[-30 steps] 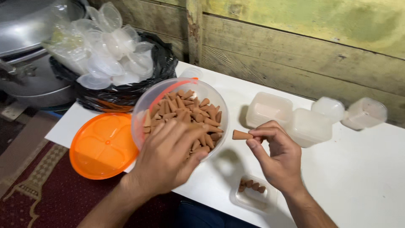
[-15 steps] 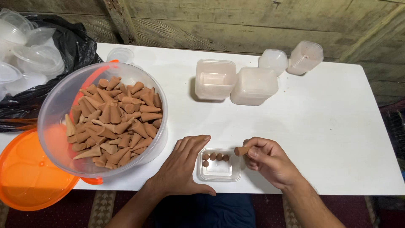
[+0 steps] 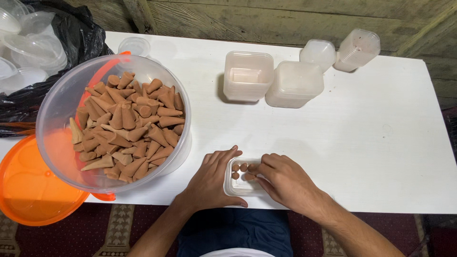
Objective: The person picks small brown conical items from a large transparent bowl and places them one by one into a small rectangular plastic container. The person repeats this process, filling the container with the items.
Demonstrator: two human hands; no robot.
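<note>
Where the table (image 3: 381, 143) meets its near edge, a small clear tray (image 3: 240, 186) sits between both hands. Left hand (image 3: 214, 183): spread flat, fingers apart, cupping the tray's left wall; clamped on nothing. Right hand (image 3: 285, 181): fingertips pinched together on a brown cone (image 3: 251, 176) being set inside the tray. Other cones (image 3: 239, 168) stand upright in it, tips down, near its far wall.

Tub (image 3: 114, 123): large, clear, tilted toward the person, at the table's left end, piled with loose cones. Orange lid (image 3: 33, 185): beneath it, overhanging the near-left corner.

Risks, as judged: standing cones may topple if the incoming one knocks them; the tray, close to the near edge, may slide off if the left hand lifts; the tilted tub could roll and spill.

Stacked containers (image 3: 248, 76): toward the far edge, a second stack (image 3: 295, 83) just beside, two more (image 3: 357, 47) at the far-right corner. Black bag (image 3: 43, 57) of clear lids: off the far-left corner.

Surface: white, matt, bare at the right end. Room: rough plank wall (image 3: 266, 21) behind; patterned carpet (image 3: 114, 226) below.
</note>
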